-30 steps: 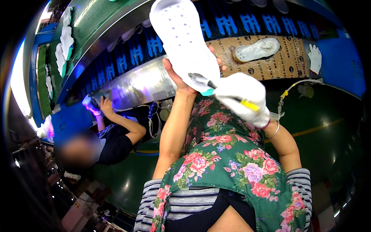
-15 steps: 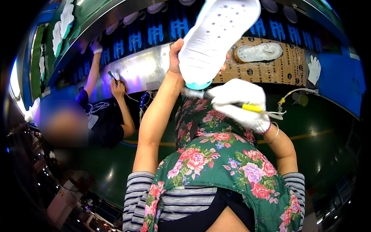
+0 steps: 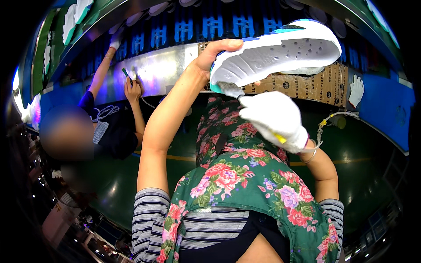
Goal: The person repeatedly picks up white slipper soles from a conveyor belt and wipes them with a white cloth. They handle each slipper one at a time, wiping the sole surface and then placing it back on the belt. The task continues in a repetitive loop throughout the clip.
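Your bare left hand [image 3: 215,55] is raised above the work line, fingers and thumb clamped around the heel end of a white foam-soled sports shoe with a blue and teal upper [image 3: 280,52]. You hold the shoe sole-side toward you, its toe pointing to the right and slightly up, in the air over the near edge of the conveyor with the blue clips [image 3: 210,28].

Your right hand, in a white cotton glove [image 3: 274,118], sits just below the shoe's heel, closed around a thin yellow-handled brush [image 3: 280,138]. The brush's pale tip touches the sole near the heel, right beside your left thumb. A thin bracelet circles your right wrist.

Behind the shoe, a brown printed cardboard sheet [image 3: 320,85] lies on the conveyor's near edge, with another pale sole partly hidden on it. A white glove [image 3: 356,90] hangs at the cardboard's right end. Below, your green floral apron [image 3: 245,179] covers a striped shirt.

At the left, another person in a dark shirt [image 3: 112,131] reaches both hands up to the shiny metal panel [image 3: 162,70] along the conveyor's front, one hand holding a small green tool [image 3: 127,75].
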Motion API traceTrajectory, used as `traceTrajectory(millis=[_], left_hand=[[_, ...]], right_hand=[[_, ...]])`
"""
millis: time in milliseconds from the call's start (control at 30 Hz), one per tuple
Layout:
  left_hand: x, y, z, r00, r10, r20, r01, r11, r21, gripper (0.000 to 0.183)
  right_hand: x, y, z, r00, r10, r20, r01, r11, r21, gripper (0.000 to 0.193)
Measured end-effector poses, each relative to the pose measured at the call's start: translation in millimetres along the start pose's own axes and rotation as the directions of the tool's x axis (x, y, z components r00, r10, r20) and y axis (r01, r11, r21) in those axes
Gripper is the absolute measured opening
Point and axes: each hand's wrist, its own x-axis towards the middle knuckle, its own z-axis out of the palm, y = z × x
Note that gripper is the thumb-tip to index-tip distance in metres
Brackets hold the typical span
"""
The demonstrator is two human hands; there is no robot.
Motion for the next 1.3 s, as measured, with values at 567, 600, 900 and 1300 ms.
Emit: traceTrajectory(millis=[567, 600, 900, 1300], left_hand=[[-49, -67, 6, 0.944, 0.225, -0.242, -0.273, 0.944, -0.186, 0.087], [-54, -72, 4, 0.951, 0.257, -0.17, -0.285, 0.944, -0.169, 0.09], [-110, -5, 13, 0.862, 0.487, 0.142, -0.49, 0.872, -0.019, 0.12], [-24, 180, -9, 0.612, 0.731, -0.303, -0.739, 0.39, -0.55, 0.104]], right_hand=[[56, 36, -35, 0.917, 0.075, -0.391, -0.129, 0.985, -0.113, 0.017], [64, 38, -35, 0.906, 0.011, -0.423, -0.078, 0.987, -0.141, 0.02], [9, 30, -14, 0.736, 0.567, -0.37, 0.021, 0.527, 0.85, 0.022], [-21, 58, 42, 0.609, 0.781, -0.135, -0.303, 0.387, 0.871, 0.018]])
